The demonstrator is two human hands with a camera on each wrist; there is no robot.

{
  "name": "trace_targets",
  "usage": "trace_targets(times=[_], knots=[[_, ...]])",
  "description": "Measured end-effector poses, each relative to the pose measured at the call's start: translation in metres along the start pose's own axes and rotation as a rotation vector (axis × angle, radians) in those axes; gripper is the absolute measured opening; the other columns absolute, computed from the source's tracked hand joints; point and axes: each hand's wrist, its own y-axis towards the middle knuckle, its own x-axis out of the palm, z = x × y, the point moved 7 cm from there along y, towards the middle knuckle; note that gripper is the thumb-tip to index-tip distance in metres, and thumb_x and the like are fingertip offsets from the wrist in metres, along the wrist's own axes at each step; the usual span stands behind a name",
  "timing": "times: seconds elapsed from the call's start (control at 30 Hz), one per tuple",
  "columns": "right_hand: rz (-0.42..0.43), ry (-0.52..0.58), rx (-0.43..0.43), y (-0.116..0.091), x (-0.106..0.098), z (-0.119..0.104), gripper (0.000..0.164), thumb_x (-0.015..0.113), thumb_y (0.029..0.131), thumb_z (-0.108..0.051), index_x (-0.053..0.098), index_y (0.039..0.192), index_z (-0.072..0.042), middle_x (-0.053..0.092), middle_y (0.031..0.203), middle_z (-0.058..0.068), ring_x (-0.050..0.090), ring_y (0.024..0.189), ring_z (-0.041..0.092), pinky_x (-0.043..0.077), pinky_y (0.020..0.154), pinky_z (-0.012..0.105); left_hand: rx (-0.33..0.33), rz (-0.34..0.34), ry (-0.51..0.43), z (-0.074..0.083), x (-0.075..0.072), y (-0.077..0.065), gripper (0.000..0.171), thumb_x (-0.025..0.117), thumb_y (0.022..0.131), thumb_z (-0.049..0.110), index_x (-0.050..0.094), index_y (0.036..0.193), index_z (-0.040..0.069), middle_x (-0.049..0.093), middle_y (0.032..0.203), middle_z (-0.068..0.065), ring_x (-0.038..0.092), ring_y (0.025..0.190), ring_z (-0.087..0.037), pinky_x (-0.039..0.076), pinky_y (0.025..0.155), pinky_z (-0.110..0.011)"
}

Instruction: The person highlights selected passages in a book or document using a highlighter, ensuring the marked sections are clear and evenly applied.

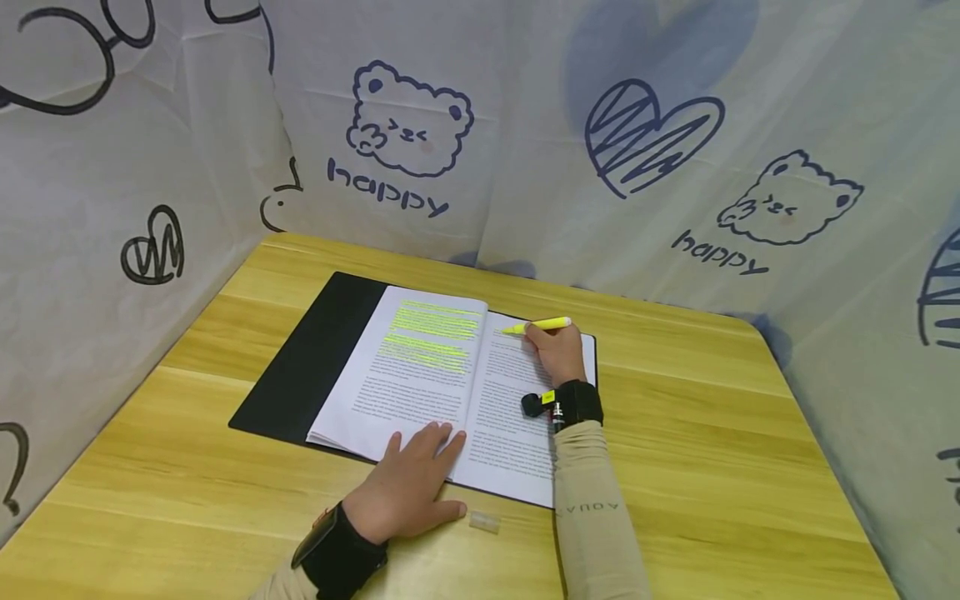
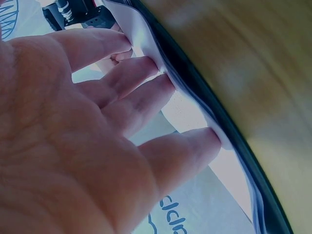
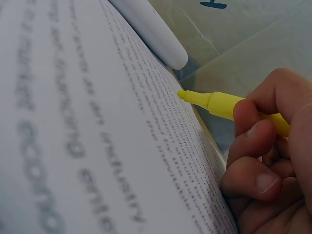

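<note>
My right hand (image 1: pixel 558 354) pinches a yellow highlighter (image 3: pixel 226 106) between thumb and fingers. Its tip points left, close to the top lines of the right page (image 1: pixel 504 417). On the left page (image 1: pixel 412 392), yellow strokes cover the upper lines of print. The pages lie open in a black folder (image 1: pixel 307 358). My left hand (image 1: pixel 412 487) rests with spread, extended fingers on the lower page edges near the middle fold. In the left wrist view its fingertips (image 2: pixel 207 139) touch the paper. Beside the left thumb lies a small translucent piece (image 1: pixel 484 522), like a cap.
The folder lies on a yellow wood-grain table (image 1: pixel 690 467). Pale cloth (image 1: pixel 525 150) with drawn bears and hearts hangs behind the table and along both sides. Each wrist wears a black strap; the right one (image 1: pixel 581 404) carries a small camera.
</note>
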Motion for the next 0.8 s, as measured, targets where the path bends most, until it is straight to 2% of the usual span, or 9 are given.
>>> trace_targets(times=[0.33, 0.8], knots=[[0.006, -0.004, 0.036, -0.003, -0.007, 0.0, 0.033, 0.071, 0.082, -0.038, 0.066, 0.096, -0.009, 0.065, 0.085, 0.008, 0.058, 0.083, 0.023, 0.044, 0.077, 0.033, 0.009, 0.009, -0.003, 0.001, 0.0, -0.001, 0.081, 0.066, 0.083, 0.048, 0.037, 0.146, 0.005, 0.035, 0.149, -0.018, 0.028, 0.139, -0.034, 0.02, 0.106, -0.064], [0.036, 0.014, 0.06, -0.002, -0.014, 0.004, 0.031, 0.072, 0.081, -0.035, 0.066, 0.093, -0.007, 0.067, 0.082, 0.009, 0.059, 0.08, 0.023, 0.044, 0.074, 0.033, 0.006, 0.003, -0.004, 0.001, 0.0, -0.001, 0.081, 0.066, 0.083, 0.047, 0.037, 0.146, 0.005, 0.035, 0.149, -0.018, 0.027, 0.14, -0.034, 0.02, 0.106, -0.063]])
